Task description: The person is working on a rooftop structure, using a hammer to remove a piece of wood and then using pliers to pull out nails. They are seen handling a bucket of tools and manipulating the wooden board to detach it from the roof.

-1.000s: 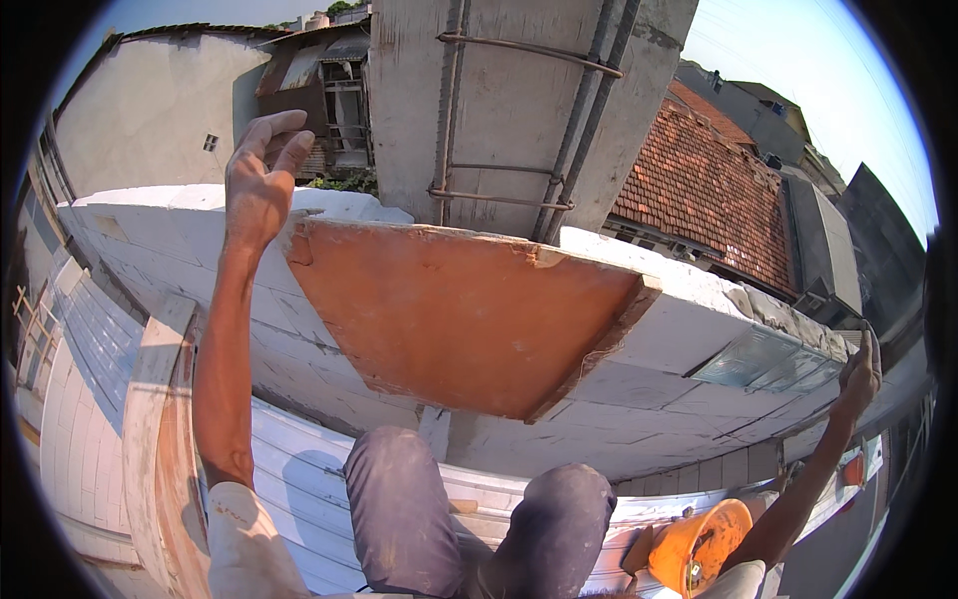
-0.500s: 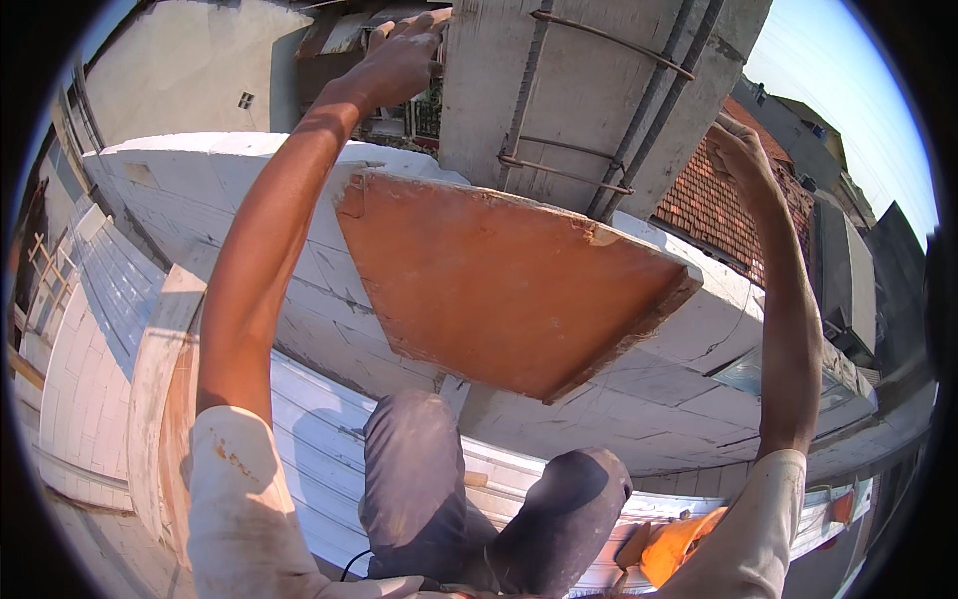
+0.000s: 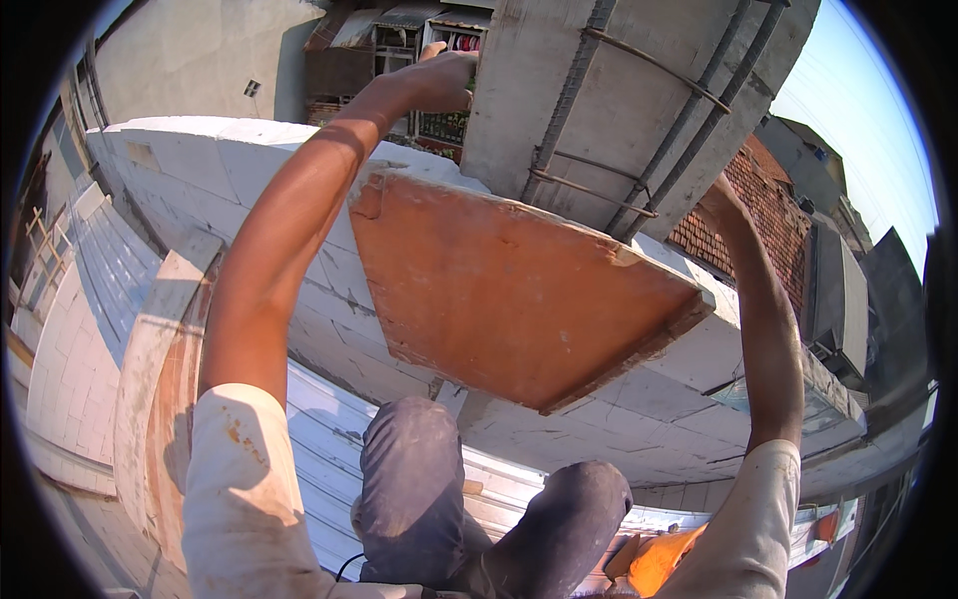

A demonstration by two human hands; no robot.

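A tall grey panel (image 3: 519, 90) stands upright ahead of me, with a steel rebar cage (image 3: 624, 175) on its near face. My left hand (image 3: 446, 80) is at the panel's left edge. One of its digits sticks up, and the edge hides the others. At the lower right edge of the panel is my right hand (image 3: 715, 203), its fingers out of sight behind that edge. Below the cage, an orange-brown board (image 3: 519, 290) with chipped edges leans tilted against the white block wall (image 3: 230, 165). Neither hand touches this board.
My knees (image 3: 411, 479) are bent beneath the board, above pale corrugated sheeting (image 3: 309, 409). An orange object (image 3: 659, 559) lies by my right sleeve. A curved wooden piece (image 3: 160, 369) stands at left. Beyond the wall are a tiled roof (image 3: 763, 200) and neighbouring buildings.
The view has shifted, so the panel and board appear farther right. My right hand has come down along the panel's right edge. My left hand has lowered slightly beside the left edge.
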